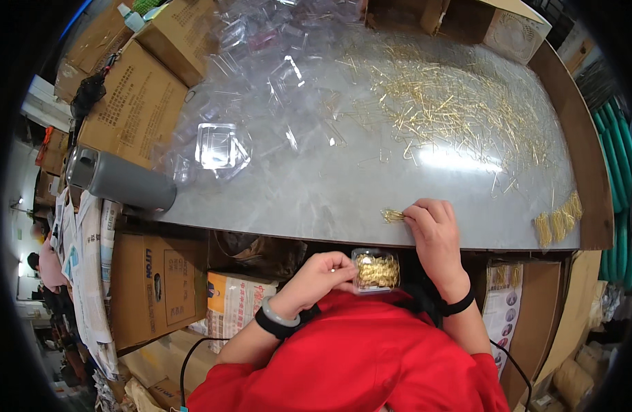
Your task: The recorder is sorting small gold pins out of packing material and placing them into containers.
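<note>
Fingers of the left hand curl around a small clear box full of gold clips, held just under the table edge near the red top. A bit farther, the right hand rests on the table with its fingertips pinched shut on a little bunch of gold clips; the bunch sticks out to the left of those fingers, lying long-ways left to right, just above the box. Far back lie a big spread of loose gold clips and a heap of empty clear boxes.

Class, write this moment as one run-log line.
left hand: holds clear box of gold clips | right hand: pinches gold clip bunch at table edge
</note>
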A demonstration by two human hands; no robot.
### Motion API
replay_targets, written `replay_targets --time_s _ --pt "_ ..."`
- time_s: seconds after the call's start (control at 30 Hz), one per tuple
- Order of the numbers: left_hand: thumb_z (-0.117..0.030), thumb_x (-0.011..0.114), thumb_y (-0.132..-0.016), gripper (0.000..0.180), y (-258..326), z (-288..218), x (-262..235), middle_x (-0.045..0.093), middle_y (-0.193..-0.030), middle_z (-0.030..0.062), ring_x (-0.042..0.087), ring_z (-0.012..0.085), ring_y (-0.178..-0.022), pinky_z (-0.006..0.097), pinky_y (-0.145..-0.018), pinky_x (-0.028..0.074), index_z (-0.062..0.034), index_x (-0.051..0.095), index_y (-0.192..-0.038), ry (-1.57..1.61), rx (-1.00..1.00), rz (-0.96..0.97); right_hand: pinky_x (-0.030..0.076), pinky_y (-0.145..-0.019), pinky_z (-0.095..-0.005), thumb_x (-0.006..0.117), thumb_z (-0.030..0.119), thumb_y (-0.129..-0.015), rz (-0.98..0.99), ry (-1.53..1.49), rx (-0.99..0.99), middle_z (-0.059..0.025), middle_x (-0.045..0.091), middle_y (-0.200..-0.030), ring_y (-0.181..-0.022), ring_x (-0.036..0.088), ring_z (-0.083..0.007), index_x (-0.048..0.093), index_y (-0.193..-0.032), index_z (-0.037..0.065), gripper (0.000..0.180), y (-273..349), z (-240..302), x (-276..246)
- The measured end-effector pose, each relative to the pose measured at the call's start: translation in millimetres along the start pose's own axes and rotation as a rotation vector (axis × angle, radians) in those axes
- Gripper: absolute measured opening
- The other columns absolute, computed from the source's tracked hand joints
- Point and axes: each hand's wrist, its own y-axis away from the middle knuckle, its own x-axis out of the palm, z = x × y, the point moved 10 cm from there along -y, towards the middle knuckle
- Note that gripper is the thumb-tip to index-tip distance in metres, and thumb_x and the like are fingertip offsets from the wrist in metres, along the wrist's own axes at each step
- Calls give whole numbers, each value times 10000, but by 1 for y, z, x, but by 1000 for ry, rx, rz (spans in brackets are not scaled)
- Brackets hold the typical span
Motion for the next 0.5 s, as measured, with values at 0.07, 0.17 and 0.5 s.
replay_targets --time_s 0.07,0.17,0.5 --pt "-84 589 -1016 129 -8 2 2 658 -1028 86 690 179 -930 302 -854 598 40 623 -1018 33 38 1 492 -817 -402 676 -17 -790 65 -23 -6 -92 621 -1002 -937 568 -313 657 -968 55 193 8 4 4" --pt "-86 586 -1019 129 -10 4 6 653 -1032 82 686 176 -927 305 -856 597 39 618 -1025 49 67 7 493 -854 -391 632 -7 -747 196 -86 -85 -97 612 -1037 -948 567 -312 641 -985 48 244 25 26 10" --pt "-102 587 -1023 140 11 -35 26 638 -1048 84 674 157 -916 290 -837 566 38 590 -1029 -84 233 59 488 -809 -378 691 24 -778 130 -131 -109 -74 623 -968 -899 587 -277 662 -978 53 204 32 46 -10"
